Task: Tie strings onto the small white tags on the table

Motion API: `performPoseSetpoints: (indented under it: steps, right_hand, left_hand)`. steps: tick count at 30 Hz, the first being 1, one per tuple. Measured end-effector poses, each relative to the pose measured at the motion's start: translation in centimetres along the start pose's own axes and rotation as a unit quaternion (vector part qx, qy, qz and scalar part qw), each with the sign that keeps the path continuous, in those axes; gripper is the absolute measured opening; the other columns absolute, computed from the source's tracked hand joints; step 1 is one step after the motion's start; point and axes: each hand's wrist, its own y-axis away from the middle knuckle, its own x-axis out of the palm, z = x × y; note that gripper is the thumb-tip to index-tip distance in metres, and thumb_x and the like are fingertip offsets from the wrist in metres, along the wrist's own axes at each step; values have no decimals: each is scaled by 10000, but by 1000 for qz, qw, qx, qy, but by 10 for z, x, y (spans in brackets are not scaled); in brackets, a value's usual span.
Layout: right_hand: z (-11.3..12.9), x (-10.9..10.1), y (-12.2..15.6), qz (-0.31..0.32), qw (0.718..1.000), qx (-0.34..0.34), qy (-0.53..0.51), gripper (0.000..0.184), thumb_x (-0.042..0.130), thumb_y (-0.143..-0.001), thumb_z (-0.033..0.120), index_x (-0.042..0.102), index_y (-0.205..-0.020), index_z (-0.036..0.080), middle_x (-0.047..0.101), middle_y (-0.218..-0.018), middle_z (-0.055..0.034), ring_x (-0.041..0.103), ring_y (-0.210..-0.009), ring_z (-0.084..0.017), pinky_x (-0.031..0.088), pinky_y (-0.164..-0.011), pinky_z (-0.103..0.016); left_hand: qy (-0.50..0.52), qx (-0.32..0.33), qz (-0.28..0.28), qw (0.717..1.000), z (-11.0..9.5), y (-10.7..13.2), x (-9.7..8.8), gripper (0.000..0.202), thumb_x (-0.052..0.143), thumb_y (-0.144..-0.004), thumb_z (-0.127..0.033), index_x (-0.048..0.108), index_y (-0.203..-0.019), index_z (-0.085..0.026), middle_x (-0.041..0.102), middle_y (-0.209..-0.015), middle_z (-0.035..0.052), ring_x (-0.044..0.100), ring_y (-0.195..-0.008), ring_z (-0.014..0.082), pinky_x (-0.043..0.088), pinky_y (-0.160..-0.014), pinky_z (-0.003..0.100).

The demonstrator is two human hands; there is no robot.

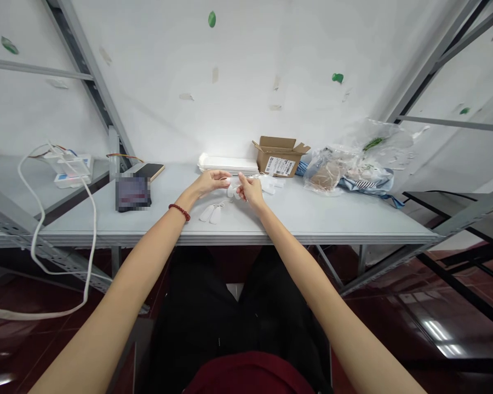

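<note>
Over the middle of the table, my left hand [210, 181] pinches a small white piece, which looks like part of a tag or its string, between thumb and fingertips. Close by, my right hand [252, 191] is closed with its thumb up, its fingers at a white tag [231, 191] hanging between the hands. Fine string detail there is too small to make out. Below them, two white string tags [207, 213] lie on the grey table [168, 221]. More white tags [270, 184] are piled just beyond my right hand.
Behind the hands lie stacked white strips [228, 164] and an open cardboard box [277, 158]. Plastic bags [326, 171] and blue cloth [367, 183] are at right. A blurred dark item [132, 193] and a dark flat case [150, 171] sit left. A white cable [94, 235] hangs beside the metal frame.
</note>
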Motion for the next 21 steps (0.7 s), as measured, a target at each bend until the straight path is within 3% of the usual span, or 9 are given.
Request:
performPoseSetpoints:
  steps: [6,9,14,18,21]
  right_hand:
    - [1,0,2,-2,1000,2,5,584,615,-822,696,454,-565,197,544,-442,18,379,-312,-47,247,-325,-206]
    - [3,0,4,-3,1000,7,-6,586,625,-815,698,449,-565,197,543,-434,15,382,-308,-49,248,-317,-204]
    - [7,0,7,-6,999,23,-34,588,620,-821,701,461,-571,193,558,-440,-3,400,-314,-55,264,-314,-199]
    - [7,0,6,-5,999,27,-34,579,594,-845,694,462,-584,194,579,-461,-14,416,-323,-60,285,-323,-201]
    - [3,0,5,2,1000,13,1,540,603,-851,672,502,-641,185,582,-471,-4,434,-331,-70,303,-337,-206]
  left_hand:
    - [-31,-63,16,997,-1,1,2,449,826,-719,-534,703,-718,-101,689,-743,99,622,-641,141,537,-719,344]
    - [-42,-27,14,999,0,1,3,412,868,-672,-488,704,-724,-113,666,-709,61,591,-621,126,525,-698,330]
    - [-1,12,7,1000,-3,4,5,490,947,-548,-369,727,-928,-152,698,-870,45,649,-795,156,533,-782,335]
    - [-20,-34,20,999,-5,4,7,417,864,-675,-492,697,-763,-121,687,-803,75,629,-698,142,524,-724,332]
    - [-32,-44,15,998,-7,4,8,405,835,-722,-483,662,-680,-120,660,-716,59,571,-600,109,504,-677,313]
